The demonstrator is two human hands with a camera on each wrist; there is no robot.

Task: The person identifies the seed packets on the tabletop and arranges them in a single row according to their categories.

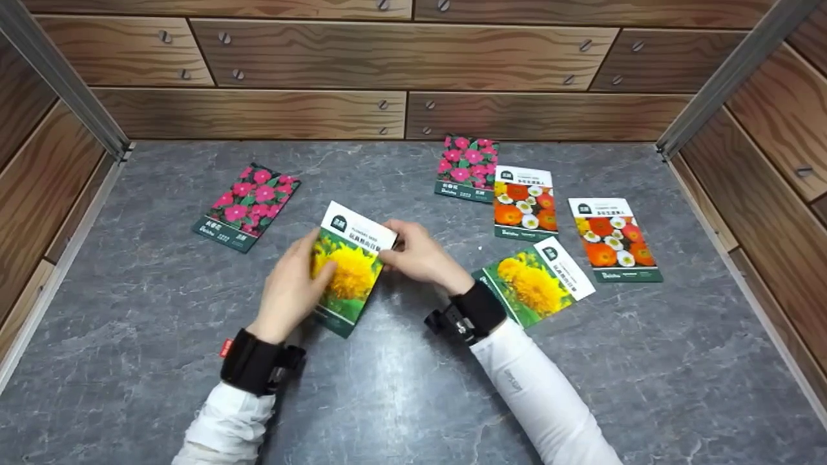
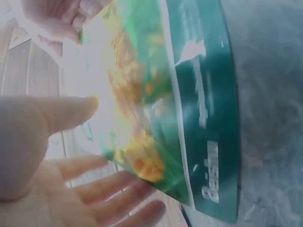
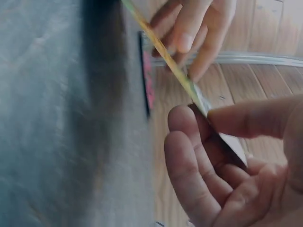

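Observation:
A seed packet with a yellow flower picture (image 1: 349,271) is held up at a tilt between both hands. The right hand (image 1: 420,252) pinches its upper right corner, thumb on the printed face and fingers behind, as the right wrist view shows. At the left edge, the left hand (image 1: 294,281) has its thumb over the face and its fingers behind. Close up in the left wrist view, the packet's green lower band (image 2: 208,118) points away from the left palm. Beside the right wrist lies another yellow-flower packet (image 1: 536,282).
A pink-flower packet (image 1: 249,206) lies at the left, a second pink-flower packet (image 1: 468,165) at the back. The orange-and-white-flower packet (image 1: 525,203) overlaps that second one; a matching packet (image 1: 617,242) lies farther right. Wood-patterned walls (image 1: 407,58) border the grey marbled tabletop (image 1: 161,310).

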